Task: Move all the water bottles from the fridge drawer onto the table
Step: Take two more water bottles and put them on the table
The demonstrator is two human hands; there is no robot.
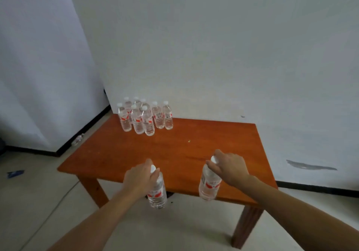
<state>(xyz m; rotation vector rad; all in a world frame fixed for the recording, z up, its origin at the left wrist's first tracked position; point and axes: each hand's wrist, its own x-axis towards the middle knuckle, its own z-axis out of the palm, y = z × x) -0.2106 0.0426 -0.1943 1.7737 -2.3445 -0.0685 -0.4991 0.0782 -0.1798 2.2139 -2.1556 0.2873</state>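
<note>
The worktop (174,146) spans mid-frame, with open wood from centre to right edge. Bottles (144,117) cluster upright at its upper-left corner. At the near edge, the left hand (138,179) has its grip clamped on the left bottle (158,196) by the neck, and the right hand (230,166) likewise on the right bottle (208,184).

Both my arms reach forward, forearms bare, coming in from the lower corners of view. My left hand (138,179) is knuckles up, fingers curled down round the neck of the left bottle (157,194), just under its cap. My right hand (230,167) is palm-down too, fingers wrapped round the top of the right bottle (208,184). The right hand is farther forward than the left. The hands are well apart.
</note>
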